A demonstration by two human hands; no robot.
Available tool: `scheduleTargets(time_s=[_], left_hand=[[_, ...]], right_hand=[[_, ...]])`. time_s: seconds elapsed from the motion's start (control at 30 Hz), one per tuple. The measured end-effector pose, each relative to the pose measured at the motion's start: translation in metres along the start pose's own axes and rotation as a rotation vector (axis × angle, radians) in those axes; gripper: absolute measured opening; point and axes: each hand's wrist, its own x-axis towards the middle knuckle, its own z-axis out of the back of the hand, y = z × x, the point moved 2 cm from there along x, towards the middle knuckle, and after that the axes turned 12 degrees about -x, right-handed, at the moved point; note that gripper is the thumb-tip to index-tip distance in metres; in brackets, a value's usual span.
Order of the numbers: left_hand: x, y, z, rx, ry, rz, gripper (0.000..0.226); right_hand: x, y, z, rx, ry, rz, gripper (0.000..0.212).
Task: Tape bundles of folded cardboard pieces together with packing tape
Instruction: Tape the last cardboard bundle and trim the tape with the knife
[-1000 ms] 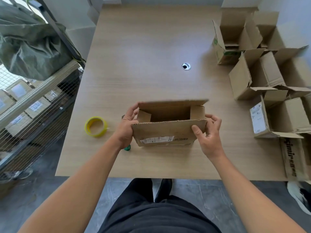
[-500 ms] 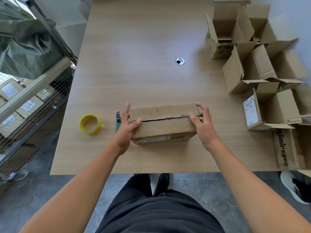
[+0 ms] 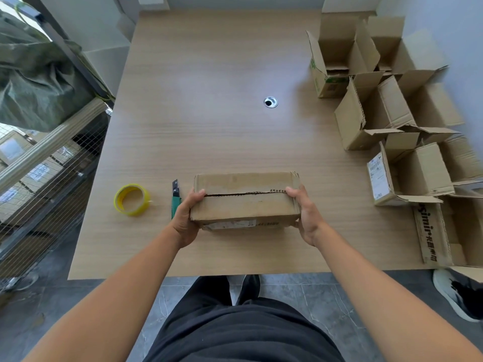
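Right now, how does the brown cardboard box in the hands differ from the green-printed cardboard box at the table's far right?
The brown cardboard box in the hands has its top flaps folded shut along a seam; the green-printed cardboard box stands with flaps open. The first is gripped at both ends by the left hand and right hand; the second is untouched. Both are brown corrugated cardboard.
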Motion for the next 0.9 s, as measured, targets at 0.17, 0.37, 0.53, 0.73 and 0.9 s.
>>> scheduleTargets(time_s=[0.17,0.37,0.53,0.73,0.9], left_hand=[[-0.006,0.012,0.008,0.044,-0.059,0.084,0.086],[-0.011,0.026,0.007,-0.031,-0.125,0.06,0.052],[-0.012,0.021,0.005,0.01,-0.133,0.038,0.055],[-0.024,0.025,-0.005,-0.012,-0.095,-0.026,0.049],[-0.015,-0.003,-0.025,0.015,-0.028,-0.048,0.049]], right_hand=[[-0.008,-0.004,0.006,-0.023,0.055,-0.013,0.059],[-0.003,-0.001,0.008,-0.059,0.083,0.018,0.061],[-0.001,-0.007,0.016,-0.069,0.105,0.05,0.069],[-0.016,-0.011,0.014,-0.006,0.026,0.153,0.07],[-0.015,0.023,0.024,0.074,0.08,0.188,0.073]])
